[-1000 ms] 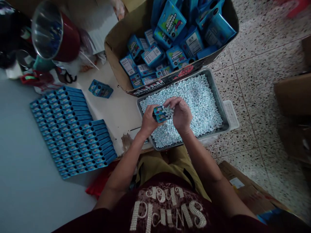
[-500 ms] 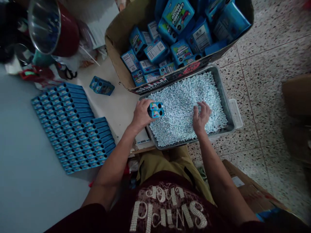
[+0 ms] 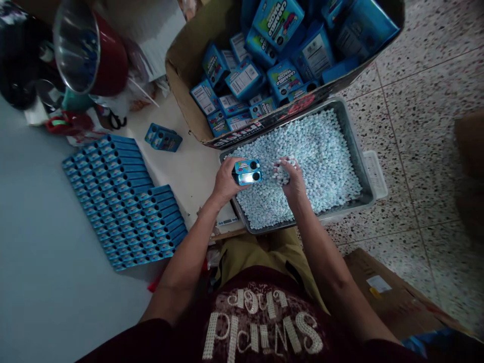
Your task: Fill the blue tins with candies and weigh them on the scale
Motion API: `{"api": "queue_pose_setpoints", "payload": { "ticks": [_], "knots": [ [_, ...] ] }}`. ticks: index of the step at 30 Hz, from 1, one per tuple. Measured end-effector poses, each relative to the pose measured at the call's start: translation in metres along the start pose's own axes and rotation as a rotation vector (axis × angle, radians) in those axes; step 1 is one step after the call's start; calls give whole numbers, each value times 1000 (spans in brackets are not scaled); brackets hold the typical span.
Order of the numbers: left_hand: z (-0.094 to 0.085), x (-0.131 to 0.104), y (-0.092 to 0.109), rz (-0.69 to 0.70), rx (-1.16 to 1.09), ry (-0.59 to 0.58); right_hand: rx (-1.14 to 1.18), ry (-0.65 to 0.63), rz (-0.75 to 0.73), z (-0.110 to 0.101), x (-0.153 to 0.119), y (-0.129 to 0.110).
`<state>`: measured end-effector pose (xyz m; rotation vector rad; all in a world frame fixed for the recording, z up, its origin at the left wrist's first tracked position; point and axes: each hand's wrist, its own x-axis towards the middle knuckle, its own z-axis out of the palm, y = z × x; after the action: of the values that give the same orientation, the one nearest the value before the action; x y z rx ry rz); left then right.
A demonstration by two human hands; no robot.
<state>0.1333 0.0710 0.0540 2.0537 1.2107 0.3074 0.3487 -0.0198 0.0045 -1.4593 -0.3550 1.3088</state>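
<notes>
My left hand (image 3: pixel 226 180) is closed round two small blue boxes (image 3: pixel 248 172) held side by side, their round holes facing up, above the left part of a grey tray (image 3: pixel 353 132). Small pale blue and white candies (image 3: pixel 321 146) fill the tray. Just right of the boxes, my right hand (image 3: pixel 293 182) holds a heap of the candies in its curled fingers. A gap separates this hand from the boxes.
A cardboard box (image 3: pixel 181 65) of blue packages stands behind the tray. Stacked blue boxes (image 3: pixel 128 201) lie at the left, with a few more (image 3: pixel 163 138) nearer the tray. A red metal bowl (image 3: pixel 111 58) sits at the back left. A small scale (image 3: pixel 228 221) shows beside the tray.
My right hand has moved left from over the tray's right part towards the boxes and now holds candies. My left hand still grips the two boxes. The view has shifted slightly.
</notes>
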Motion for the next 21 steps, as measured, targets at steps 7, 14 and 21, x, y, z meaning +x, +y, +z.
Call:
{"api": "queue_pose_setpoints", "payload": {
  "ticks": [7,14,21],
  "knots": [
    [7,-3,14,-32,-63,11,84,28,-263,49,-36,-47],
    [7,-13,27,7,-149,-74,39,74,-381,60,-37,-54],
    [0,-14,24,26,-87,-98,-35,-28,-521,62,-62,-53]
  ]
}}
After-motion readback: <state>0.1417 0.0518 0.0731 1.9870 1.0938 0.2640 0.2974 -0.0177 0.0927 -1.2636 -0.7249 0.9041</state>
